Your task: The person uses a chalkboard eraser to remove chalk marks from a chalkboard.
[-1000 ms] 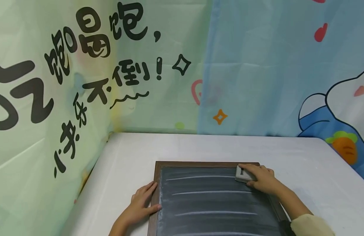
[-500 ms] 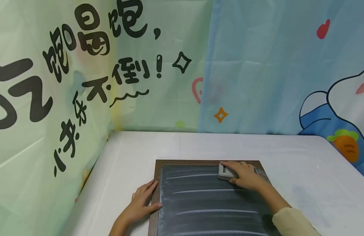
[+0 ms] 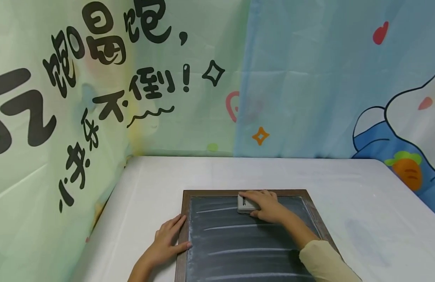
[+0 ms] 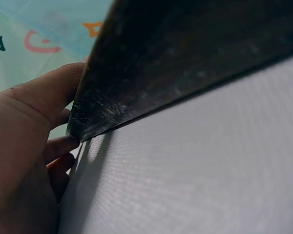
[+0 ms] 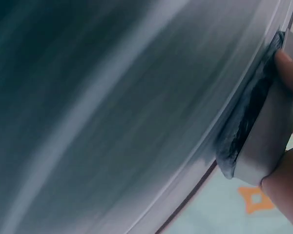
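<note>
A chalkboard (image 3: 235, 239) in a brown wooden frame lies on the white table, with several pale chalk lines across it. Near its top edge, my right hand (image 3: 270, 206) grips a grey-white board eraser (image 3: 245, 205), fingers on top and thumb at the near side. The eraser's dark felt (image 5: 244, 119) meets the board beside the frame in the right wrist view. The top chalk line (image 3: 215, 210) runs up to the eraser from the left. My left hand (image 3: 164, 243) rests with spread fingers against the frame's left side, thumb over its face; the left wrist view shows fingertips at the frame's edge.
White table (image 3: 372, 203) surrounds the board. Printed cloth (image 3: 189, 129) with black lettering hangs behind and to the left; a blue cloth (image 3: 309, 98) with a cartoon figure hangs at the right. The board's lower part falls outside the head view.
My right hand has slid the eraser leftward along the board's top edge, from near the right corner to about the middle. The top chalk line has become shorter. My left hand stays put.
</note>
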Demonstrator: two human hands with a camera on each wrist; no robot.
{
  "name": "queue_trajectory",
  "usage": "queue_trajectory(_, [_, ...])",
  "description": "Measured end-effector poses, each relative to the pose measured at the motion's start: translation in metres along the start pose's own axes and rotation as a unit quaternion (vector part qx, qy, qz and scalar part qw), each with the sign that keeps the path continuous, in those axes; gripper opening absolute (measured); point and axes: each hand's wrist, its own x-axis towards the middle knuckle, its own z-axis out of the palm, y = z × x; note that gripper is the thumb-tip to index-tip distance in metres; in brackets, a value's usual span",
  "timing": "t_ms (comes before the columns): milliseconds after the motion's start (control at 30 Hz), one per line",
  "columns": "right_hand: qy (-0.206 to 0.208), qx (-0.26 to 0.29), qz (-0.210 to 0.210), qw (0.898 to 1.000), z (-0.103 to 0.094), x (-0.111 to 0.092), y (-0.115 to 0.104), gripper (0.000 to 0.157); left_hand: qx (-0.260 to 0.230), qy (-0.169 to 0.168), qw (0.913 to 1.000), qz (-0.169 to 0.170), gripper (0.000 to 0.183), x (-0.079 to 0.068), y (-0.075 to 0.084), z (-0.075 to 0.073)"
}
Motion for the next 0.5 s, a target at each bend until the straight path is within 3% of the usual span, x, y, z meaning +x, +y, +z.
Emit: queue_trajectory(500, [-0.027, 0.010, -0.022, 0.999, 0.020, 0.036, -0.043, 0.059, -0.008, -0.002, 0.9999, -0.007, 0.075, -0.001, 0.000, -0.001])
